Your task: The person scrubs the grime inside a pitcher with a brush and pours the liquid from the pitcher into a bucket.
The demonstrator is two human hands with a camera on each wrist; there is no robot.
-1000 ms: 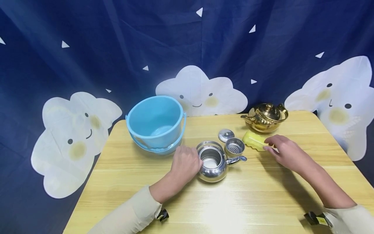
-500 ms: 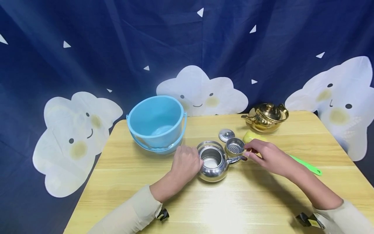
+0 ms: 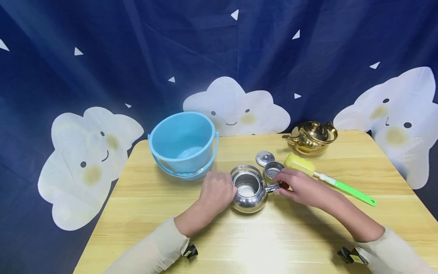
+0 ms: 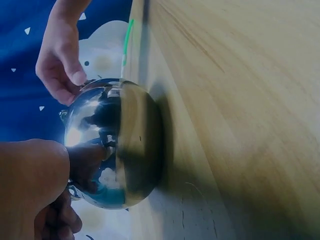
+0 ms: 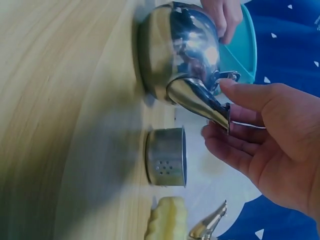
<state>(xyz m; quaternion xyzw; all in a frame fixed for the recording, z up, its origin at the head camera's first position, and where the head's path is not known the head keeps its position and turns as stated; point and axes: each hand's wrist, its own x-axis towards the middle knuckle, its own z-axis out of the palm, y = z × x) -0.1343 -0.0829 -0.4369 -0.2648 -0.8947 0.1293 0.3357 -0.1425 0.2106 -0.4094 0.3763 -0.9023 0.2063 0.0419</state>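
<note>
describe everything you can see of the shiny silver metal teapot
The shiny silver metal teapot, round-bellied and reflective, stands upright and lidless on the pale wooden table. Its metal handle lies folded back behind the opening; a tapering spout points right. The left hand holds it at the left; the right hand is around the spout, contact unclear.

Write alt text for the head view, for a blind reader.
A lidless silver teapot stands on a wooden table, a person's left hand against its side and right hand at its spout. Nearby are a strainer, small lid, yellow-headed brush, blue bucket and gold teapot.
</note>
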